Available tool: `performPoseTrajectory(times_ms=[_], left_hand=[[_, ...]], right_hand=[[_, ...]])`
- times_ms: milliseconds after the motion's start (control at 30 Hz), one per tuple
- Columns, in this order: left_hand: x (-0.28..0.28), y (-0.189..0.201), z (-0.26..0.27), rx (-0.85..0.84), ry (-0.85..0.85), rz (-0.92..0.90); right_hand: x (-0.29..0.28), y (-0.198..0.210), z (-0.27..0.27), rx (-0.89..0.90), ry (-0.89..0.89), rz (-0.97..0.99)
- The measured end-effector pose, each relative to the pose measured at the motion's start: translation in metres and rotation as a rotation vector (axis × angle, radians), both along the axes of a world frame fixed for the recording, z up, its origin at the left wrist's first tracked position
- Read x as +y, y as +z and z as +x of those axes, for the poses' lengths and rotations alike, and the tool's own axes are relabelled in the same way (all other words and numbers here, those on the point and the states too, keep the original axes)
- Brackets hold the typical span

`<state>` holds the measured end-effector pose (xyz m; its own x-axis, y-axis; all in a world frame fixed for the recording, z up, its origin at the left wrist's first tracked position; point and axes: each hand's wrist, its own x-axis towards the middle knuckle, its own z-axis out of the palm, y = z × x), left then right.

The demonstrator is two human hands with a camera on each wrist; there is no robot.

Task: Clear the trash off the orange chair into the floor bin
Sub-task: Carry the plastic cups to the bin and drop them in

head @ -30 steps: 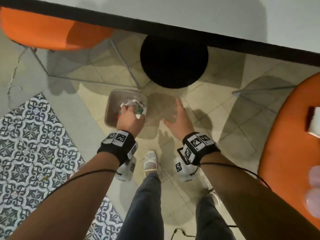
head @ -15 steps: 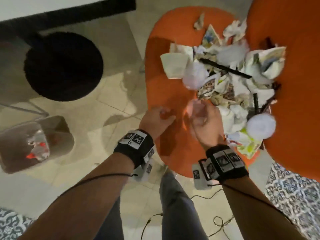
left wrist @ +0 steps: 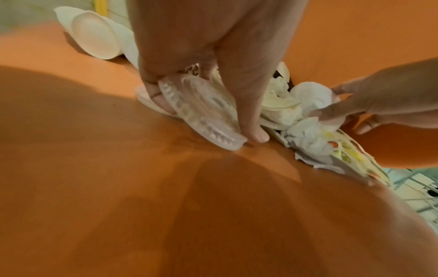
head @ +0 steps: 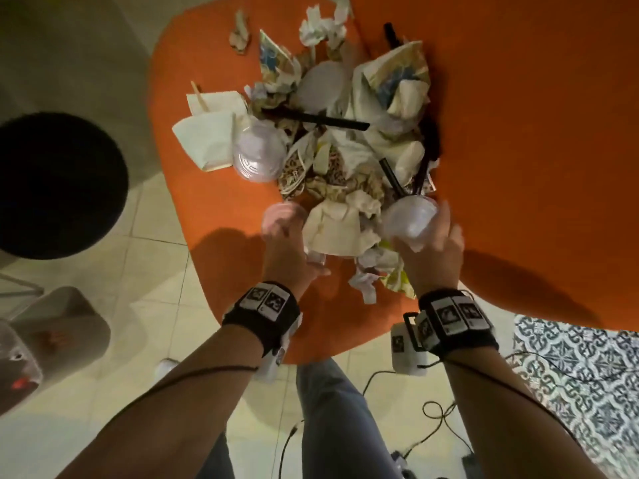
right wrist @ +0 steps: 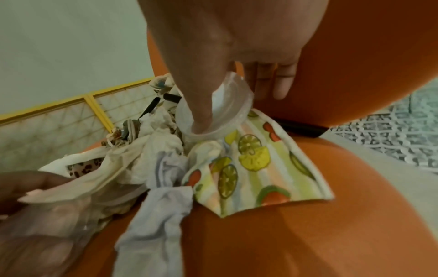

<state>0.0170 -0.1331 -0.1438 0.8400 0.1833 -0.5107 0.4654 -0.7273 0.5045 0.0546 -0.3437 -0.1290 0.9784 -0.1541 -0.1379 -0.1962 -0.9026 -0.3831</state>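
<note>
A heap of trash [head: 339, 146] covers the orange chair seat [head: 214, 271]: crumpled napkins, paper bags, clear lids, black straws. My left hand [head: 287, 233] pinches a clear plastic lid [left wrist: 203, 110] at the heap's near left edge, thumb and fingers curled round its rim. My right hand [head: 428, 243] grips a clear plastic cup [head: 409, 217] at the near right, thumb inside its mouth [right wrist: 213, 116]. A fruit-print paper [right wrist: 258, 161] lies under the cup. The floor bin [head: 52, 337] stands at the lower left with some trash inside.
A round black stool [head: 58, 184] stands left of the chair. The orange chair back [head: 536, 133] rises on the right. Cables [head: 432, 420] run over the tiled floor by my legs, and a patterned rug [head: 581, 378] lies at the right.
I turned from the bin to the chair. My left hand, empty half a second ago, now pinches the clear lid; my right hand moved further right and took hold of the clear cup.
</note>
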Motion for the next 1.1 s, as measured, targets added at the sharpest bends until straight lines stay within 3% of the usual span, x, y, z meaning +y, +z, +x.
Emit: performPoseTrajectory(times_ms=[100, 233, 367, 467, 600, 700, 833, 933, 1033, 1100], left_hand=[[0.007, 0.007, 0.005, 0.012, -0.054, 0.003], [0.026, 0.027, 0.008, -0.022, 0.089, 0.017], [0.034, 0.023, 0.019, -0.033, 0.248, -0.036], [0.032, 0.017, 0.026, -0.152, 0.075, 0.088], [0.039, -0.023, 0.030, -0.039, -0.174, 0.314], [0.046, -0.042, 0.023, 0.107, -0.223, 0.378], [0.046, -0.037, 0.021, 0.111, -0.093, 0.341], [0.043, -0.024, 0.021, -0.052, 0.066, 0.282], [0.045, -0.017, 0.025, -0.017, 0.232, 0.096], [0.049, -0.018, 0.027, 0.050, 0.303, 0.006]], right_hand=[[0.006, -0.001, 0.007, 0.019, -0.046, 0.071], [0.013, 0.005, 0.011, 0.063, -0.135, 0.248], [0.022, 0.012, 0.010, 0.054, -0.228, 0.422], [0.029, 0.025, 0.008, 0.029, -0.265, 0.531], [0.030, 0.037, 0.003, 0.025, -0.254, 0.623], [0.031, 0.035, -0.006, 0.161, -0.211, 0.609], [0.035, 0.014, -0.022, 0.374, -0.145, 0.494], [0.034, 0.006, -0.032, 0.302, -0.118, 0.267], [0.029, 0.004, -0.038, 0.134, -0.139, 0.141], [0.024, 0.001, -0.041, 0.139, -0.165, 0.156]])
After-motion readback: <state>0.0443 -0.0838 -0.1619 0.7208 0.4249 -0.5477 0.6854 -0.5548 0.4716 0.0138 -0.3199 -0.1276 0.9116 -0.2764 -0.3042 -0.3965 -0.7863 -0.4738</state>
